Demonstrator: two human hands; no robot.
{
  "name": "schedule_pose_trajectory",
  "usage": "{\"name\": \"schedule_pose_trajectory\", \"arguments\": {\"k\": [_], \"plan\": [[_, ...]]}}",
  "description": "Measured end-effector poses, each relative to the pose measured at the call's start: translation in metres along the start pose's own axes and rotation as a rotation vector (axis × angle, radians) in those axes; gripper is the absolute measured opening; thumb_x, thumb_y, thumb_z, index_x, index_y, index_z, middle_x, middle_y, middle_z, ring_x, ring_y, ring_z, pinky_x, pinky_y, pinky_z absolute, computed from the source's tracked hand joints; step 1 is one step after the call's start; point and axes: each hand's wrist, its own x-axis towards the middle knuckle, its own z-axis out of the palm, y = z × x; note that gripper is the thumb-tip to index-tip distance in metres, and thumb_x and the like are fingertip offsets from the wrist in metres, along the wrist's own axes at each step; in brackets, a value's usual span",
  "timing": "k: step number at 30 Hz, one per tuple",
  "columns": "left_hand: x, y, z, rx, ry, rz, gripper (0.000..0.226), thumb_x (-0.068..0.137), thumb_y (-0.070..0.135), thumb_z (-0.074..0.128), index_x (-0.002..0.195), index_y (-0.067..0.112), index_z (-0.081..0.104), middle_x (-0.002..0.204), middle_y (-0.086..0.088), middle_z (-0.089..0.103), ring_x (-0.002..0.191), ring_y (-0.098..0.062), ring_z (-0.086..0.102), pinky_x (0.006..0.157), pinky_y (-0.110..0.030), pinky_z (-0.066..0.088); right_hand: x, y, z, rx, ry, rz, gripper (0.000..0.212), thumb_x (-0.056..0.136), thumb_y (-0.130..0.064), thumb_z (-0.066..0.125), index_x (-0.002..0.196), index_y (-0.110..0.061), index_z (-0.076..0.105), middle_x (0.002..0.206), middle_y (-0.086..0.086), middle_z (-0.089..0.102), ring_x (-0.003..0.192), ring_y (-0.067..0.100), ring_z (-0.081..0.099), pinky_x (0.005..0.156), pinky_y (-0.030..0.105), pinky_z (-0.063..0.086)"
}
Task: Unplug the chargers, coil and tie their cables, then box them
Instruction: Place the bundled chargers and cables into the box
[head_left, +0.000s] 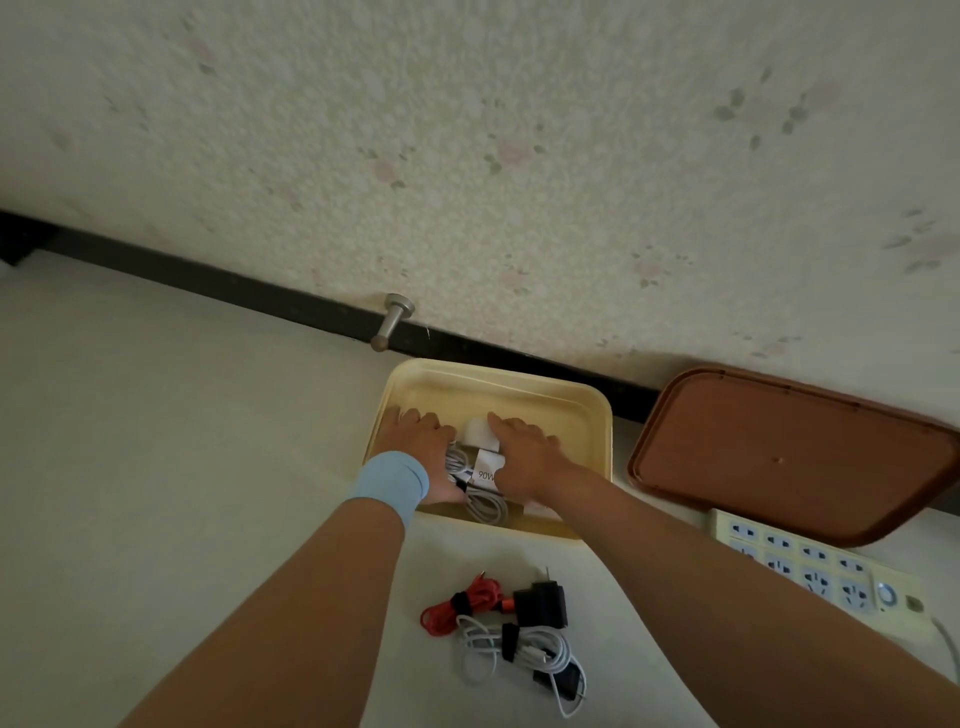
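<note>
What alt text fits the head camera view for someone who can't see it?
A person's left hand and right hand rest on white chargers inside a yellow box on the floor by the wall. A red-cabled charger and a white-cabled charger lie tied nearer the camera; a brown lid and power strip sit to the right.
</note>
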Motion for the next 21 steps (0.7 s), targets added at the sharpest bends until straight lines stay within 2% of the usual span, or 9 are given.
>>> {"name": "schedule_pose_trajectory", "arguments": {"k": [3, 5, 9, 12, 14, 16, 17, 19, 21], "plan": [[-0.002, 0.004, -0.008, -0.057, -0.027, 0.004, 0.092, 0.075, 0.074, 0.058, 0.151, 0.031, 0.027, 0.151, 0.001, 0.037, 0.139, -0.026, 0.031, 0.118, -0.045, 0.021, -0.007, -0.003, -0.004, -0.035, 0.004, -0.012, 0.089, 0.093, -0.021, 0.059, 0.162, -0.02, 0.002, 0.165, 0.008, 0.018, 0.148, 0.033, 0.022, 0.119, 0.049, 0.017], [-0.011, 0.012, -0.015, -0.178, 0.055, 0.001, 0.077, 0.082, 0.065, 0.057, 0.148, 0.031, 0.033, 0.149, 0.002, 0.036, 0.138, -0.024, 0.03, 0.115, -0.044, 0.025, -0.019, -0.006, -0.008, -0.049, 0.095, -0.035, 0.082, 0.092, -0.022, 0.061, 0.16, -0.022, 0.016, 0.163, 0.007, 0.021, 0.147, 0.031, 0.025, 0.119, 0.046, 0.021], [-0.045, 0.039, -0.03, -0.396, 0.277, 0.054, 0.033, 0.092, 0.037, 0.054, 0.123, 0.026, 0.055, 0.124, 0.005, 0.049, 0.121, -0.019, 0.044, 0.103, -0.035, 0.035, -0.054, -0.004, -0.011, -0.026, 0.304, -0.149, 0.045, 0.09, -0.017, 0.059, 0.135, -0.022, 0.057, 0.133, 0.004, 0.05, 0.122, 0.025, 0.049, 0.1, 0.034, 0.041], [-0.076, 0.055, -0.033, -0.414, 0.319, 0.096, 0.02, 0.092, 0.025, 0.05, 0.105, 0.02, 0.063, 0.108, 0.001, 0.06, 0.104, -0.02, 0.055, 0.087, -0.03, 0.044, -0.091, 0.001, -0.007, -0.042, 0.299, -0.225, 0.024, 0.095, -0.02, 0.053, 0.115, -0.018, 0.066, 0.114, 0.004, 0.059, 0.101, 0.025, 0.06, 0.084, 0.037, 0.05], [-0.092, 0.062, -0.028, -0.366, 0.308, 0.128, 0.021, 0.092, 0.026, 0.045, 0.096, 0.017, 0.063, 0.097, -0.003, 0.066, 0.094, -0.024, 0.062, 0.077, -0.031, 0.046, -0.116, 0.002, -0.002, -0.14, 0.239, -0.284, 0.022, 0.095, -0.028, 0.048, 0.101, -0.018, 0.066, 0.102, 0.004, 0.064, 0.091, 0.026, 0.063, 0.078, 0.038, 0.052], [-0.103, 0.068, -0.016, -0.361, 0.174, 0.122, 0.02, 0.091, 0.028, 0.047, 0.099, 0.021, 0.063, 0.099, -0.002, 0.067, 0.092, -0.024, 0.063, 0.075, -0.03, 0.048, -0.137, 0.004, 0.012, -0.242, 0.127, -0.312, 0.023, 0.091, -0.036, 0.049, 0.091, -0.018, 0.064, 0.093, 0.002, 0.066, 0.084, 0.024, 0.062, 0.074, 0.035, 0.052], [-0.106, 0.071, -0.009, -0.392, 0.059, 0.097, 0.02, 0.089, 0.03, 0.05, 0.104, 0.024, 0.062, 0.106, 0.0, 0.066, 0.095, -0.023, 0.062, 0.078, -0.03, 0.049, -0.146, 0.005, 0.021, -0.282, 0.063, -0.31, 0.026, 0.089, -0.041, 0.052, 0.094, -0.018, 0.065, 0.095, 0.002, 0.065, 0.084, 0.023, 0.062, 0.074, 0.033, 0.051], [-0.11, 0.076, 0.008, -0.418, -0.153, 0.056, 0.039, 0.086, 0.038, 0.056, 0.124, 0.031, 0.054, 0.126, 0.003, 0.057, 0.11, -0.021, 0.058, 0.091, -0.036, 0.051, -0.158, 0.009, 0.044, -0.363, -0.018, -0.28, 0.047, 0.085, -0.056, 0.061, 0.115, -0.02, 0.062, 0.112, 0.003, 0.06, 0.095, 0.024, 0.06, 0.079, 0.034, 0.048], [-0.111, 0.079, 0.025, -0.311, -0.227, 0.091, 0.063, 0.086, 0.046, 0.06, 0.142, 0.027, 0.039, 0.144, 0.001, 0.041, 0.127, -0.023, 0.046, 0.104, -0.041, 0.044, -0.163, 0.016, 0.066, -0.442, -0.06, -0.22, 0.085, 0.077, -0.068, 0.068, 0.143, -0.02, 0.044, 0.141, 0.008, 0.045, 0.118, 0.028, 0.052, 0.093, 0.04, 0.046]]}}
